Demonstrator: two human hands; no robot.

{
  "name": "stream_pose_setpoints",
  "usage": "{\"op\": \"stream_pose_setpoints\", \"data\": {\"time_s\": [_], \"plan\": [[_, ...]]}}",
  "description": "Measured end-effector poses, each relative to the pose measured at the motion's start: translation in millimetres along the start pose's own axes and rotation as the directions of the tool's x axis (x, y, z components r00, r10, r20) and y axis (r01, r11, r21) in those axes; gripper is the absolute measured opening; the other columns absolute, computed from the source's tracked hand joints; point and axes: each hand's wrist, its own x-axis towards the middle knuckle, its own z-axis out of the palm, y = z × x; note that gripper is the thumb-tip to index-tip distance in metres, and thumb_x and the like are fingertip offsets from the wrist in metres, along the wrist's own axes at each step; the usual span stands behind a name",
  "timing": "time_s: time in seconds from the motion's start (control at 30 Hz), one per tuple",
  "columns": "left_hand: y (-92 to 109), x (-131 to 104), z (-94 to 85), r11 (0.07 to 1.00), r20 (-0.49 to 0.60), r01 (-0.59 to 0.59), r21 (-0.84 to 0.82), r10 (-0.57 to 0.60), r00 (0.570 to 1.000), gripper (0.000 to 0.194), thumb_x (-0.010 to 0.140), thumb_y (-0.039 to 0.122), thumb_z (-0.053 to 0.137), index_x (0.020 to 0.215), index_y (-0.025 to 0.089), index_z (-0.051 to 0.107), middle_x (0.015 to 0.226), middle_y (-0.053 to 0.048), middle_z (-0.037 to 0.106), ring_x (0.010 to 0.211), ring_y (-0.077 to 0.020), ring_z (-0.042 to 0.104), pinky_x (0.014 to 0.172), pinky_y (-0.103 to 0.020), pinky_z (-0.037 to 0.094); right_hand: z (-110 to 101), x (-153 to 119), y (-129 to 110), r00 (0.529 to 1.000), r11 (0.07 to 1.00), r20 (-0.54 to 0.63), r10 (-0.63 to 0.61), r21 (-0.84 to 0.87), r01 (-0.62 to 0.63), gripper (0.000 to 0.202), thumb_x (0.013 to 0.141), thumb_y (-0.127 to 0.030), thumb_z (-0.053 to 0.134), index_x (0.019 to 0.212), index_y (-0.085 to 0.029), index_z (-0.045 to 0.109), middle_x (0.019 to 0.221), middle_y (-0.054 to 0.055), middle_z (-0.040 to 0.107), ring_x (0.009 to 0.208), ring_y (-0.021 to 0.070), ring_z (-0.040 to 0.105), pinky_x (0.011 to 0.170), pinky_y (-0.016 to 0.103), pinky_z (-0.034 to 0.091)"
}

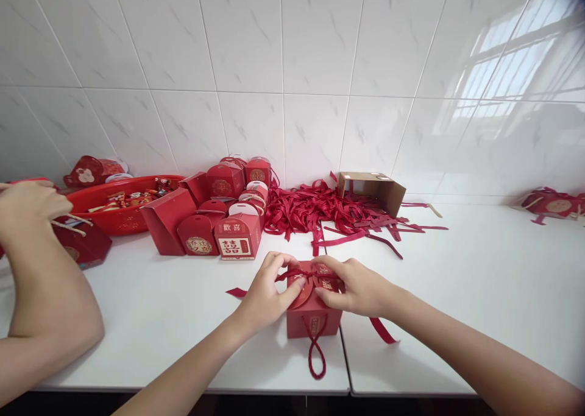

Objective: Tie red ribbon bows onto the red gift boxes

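Fingers (293,293) of the left hand (267,289) and right hand (361,287) curl narrowly around a red ribbon (311,273) – its tails trailing to either side – atop a red box (299,326) on the near middle of the desk (457,270). Beyond, I see a ribbon heap (299,210), more boxes (240,226) left of it and, far left, another person's arm (52,309) near a red basket (130,222).

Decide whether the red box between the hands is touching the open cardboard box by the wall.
Apart: the head view shows white tabletop and loose ribbons between the red box and the cardboard box.
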Motion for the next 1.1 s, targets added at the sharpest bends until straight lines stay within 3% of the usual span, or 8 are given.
{"op": "stream_pose_setpoints", "data": {"time_s": [0.1,0.23,0.4,0.6,0.8,1.1], "plan": [[-2.0,-1.1,2.5,1.0,-0.015,0.013,0.016,-0.012,1.0,0.014,0.081,0.027,0.055,0.094,0.023,0.052,0.1,-0.005,0.053,0.098,-0.0208,0.054,0.089,-0.037,0.044,3.2,-1.8,0.2,1.0,1.0,-0.014,0.006,0.01,-0.006,0.042,0.083,-0.041,0.054,0.122,-0.025,0.048,0.061,-0.004,0.055,0.054,0.0143,0.049,0.054,0.024,0.035],[-5.6,-3.7,7.0,0.996,-0.078,0.08,0.037,-0.077,0.994,0.021,0.08,0.029,0.057,0.097,0.023,0.046,0.101,-0.005,0.051,0.097,-0.0207,0.053,0.087,-0.037,0.044,10.0,-6.6,1.1,0.99,0.988,-0.076,0.121,0.105,-0.113,0.06,0.078,-0.051,0.059,0.128,-0.023,0.04,0.072,-0.001,0.06,0.063,0.0175,0.054,0.055,0.025,0.036],[-6.7,-7.2,11.6,0.983,-0.07,0.181,0.012,-0.179,0.981,0.023,0.081,0.035,0.055,0.096,0.023,0.041,0.092,-0.001,0.049,0.086,-0.0178,0.053,0.082,-0.035,0.042,18.7,-11.2,1.1,0.976,0.951,-0.111,0.186,0.271,-0.151,0.059,0.078,-0.047,0.062,0.126,-0.022,0.038,0.084,0.002,0.064,0.069,0.0175,0.058,0.06,0.027,0.041],[-6.9,-10.5,12.7,0.966,-0.051,0.254,-0.049,-0.256,0.965,0.025,0.08,0.041,0.055,0.089,0.024,0.04,0.076,0.003,0.049,0.074,-0.0168,0.053,0.069,-0.03,0.042,24.3,-14.0,5.7,0.98,0.956,-0.156,0.126,0.284,-0.078,0.048,0.085,-0.048,0.054,0.125,-0.022,0.044,0.078,0.001,0.065,0.065,0.0155,0.057,0.057,0.025,0.041],[-9.4,-10.6,15.4,0.966,-0.064,0.257,-0.03,-0.258,0.964,0.026,0.08,0.041,0.055,0.086,0.024,0.036,0.074,0.004,0.046,0.074,-0.0164,0.05,0.07,-0.029,0.04,29.2,-14.7,11.3,0.972,0.971,-0.235,0.017,0.237,0.041,0.031,0.084,-0.04,0.058,0.109,-0.023,0.065,0.104,0.005,0.07,0.079,0.0178,0.063,0.069,0.028,0.048],[-8.6,-12.5,15.4,0.968,-0.063,0.246,-0.048,-0.249,0.966,0.027,0.081,0.04,0.055,0.085,0.024,0.033,0.072,0.006,0.041,0.071,-0.0142,0.047,0.07,-0.028,0.038,32.5,-11.1,13.4,0.964,0.962,-0.264,-0.009,0.262,0.081,0.024,0.081,-0.034,0.063,0.099,-0.021,0.072,0.09,0.005,0.072,0.074,0.0167,0.063,0.065,0.026,0.049]]}}
